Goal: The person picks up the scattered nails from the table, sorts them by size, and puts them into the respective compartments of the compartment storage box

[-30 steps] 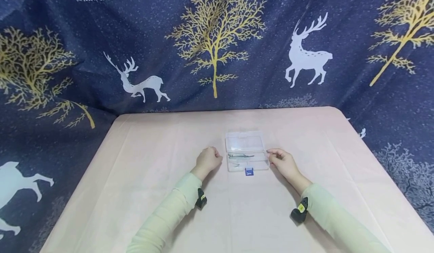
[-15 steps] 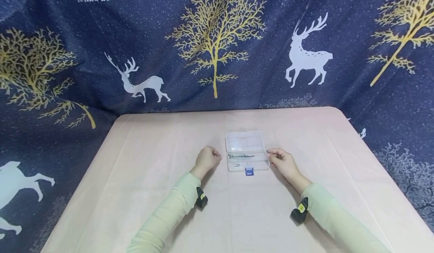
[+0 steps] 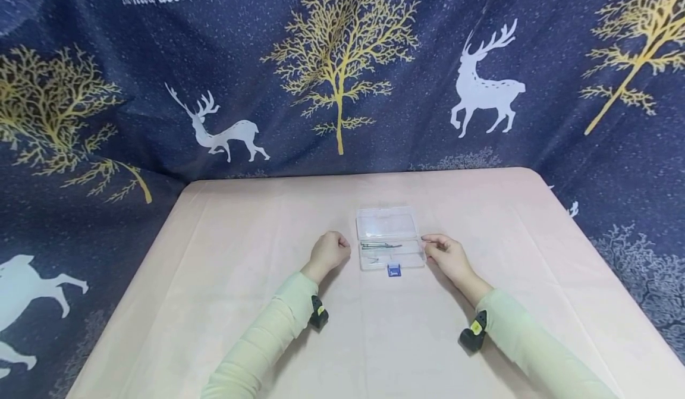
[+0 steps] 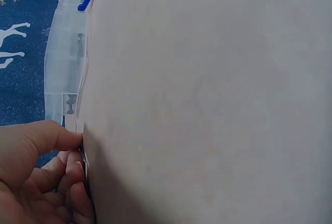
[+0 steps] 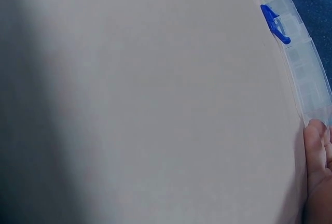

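Note:
A clear plastic box (image 3: 393,262) lies with its lid (image 3: 386,223) up and back on the table, a blue latch (image 3: 394,270) at its front. Slim metal rods (image 3: 379,245) lie in its rear part, with small screw-like pieces (image 4: 70,103) showing through the wall in the left wrist view. Just left of the box, my left hand (image 3: 329,251) is curled, thumb against fingers. A thin shiny sliver (image 4: 83,155) shows at its fingertips; I cannot tell its kind. My right hand (image 3: 448,258) rests its fingertips at the box's right side, as the right wrist view also shows.
A pale pink cloth covers the table (image 3: 257,220). Behind it hangs a dark blue curtain (image 3: 396,119) with deer and trees. Each wrist carries a small black camera (image 3: 472,335) over a light green sleeve (image 3: 535,342).
My left hand shifts slightly left, then back toward the box. The right hand and the box stay practically in place.

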{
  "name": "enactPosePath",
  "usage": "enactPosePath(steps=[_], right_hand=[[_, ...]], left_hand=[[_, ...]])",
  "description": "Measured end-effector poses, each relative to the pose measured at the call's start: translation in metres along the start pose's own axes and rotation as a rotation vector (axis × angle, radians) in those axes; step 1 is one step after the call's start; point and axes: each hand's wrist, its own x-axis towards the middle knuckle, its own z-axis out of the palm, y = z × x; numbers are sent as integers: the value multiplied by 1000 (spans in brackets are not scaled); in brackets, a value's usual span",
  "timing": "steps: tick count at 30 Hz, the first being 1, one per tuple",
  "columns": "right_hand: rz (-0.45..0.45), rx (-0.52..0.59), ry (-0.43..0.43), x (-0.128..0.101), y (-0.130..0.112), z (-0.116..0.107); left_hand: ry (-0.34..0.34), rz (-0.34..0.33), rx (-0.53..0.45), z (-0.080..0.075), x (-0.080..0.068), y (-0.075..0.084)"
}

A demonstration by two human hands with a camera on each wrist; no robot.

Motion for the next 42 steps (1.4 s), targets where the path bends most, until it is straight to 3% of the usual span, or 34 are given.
enactPosePath(steps=[5, 16, 29, 32, 42], right_hand=[[-1, 7, 3, 0, 0, 0], [-16, 19, -2, -2, -2, 0], [-3, -21, 5, -5, -5, 0], [0, -19, 14, -4, -2, 0], [1, -6, 3, 1, 3, 0]], left_hand=[[-16, 36, 4, 0, -1, -2], [-39, 52, -200, -5, -5, -5], [-81, -15, -629, 1, -10, 5], [-84, -21, -654, 4, -11, 10], [-114, -15, -593, 6, -15, 23]])
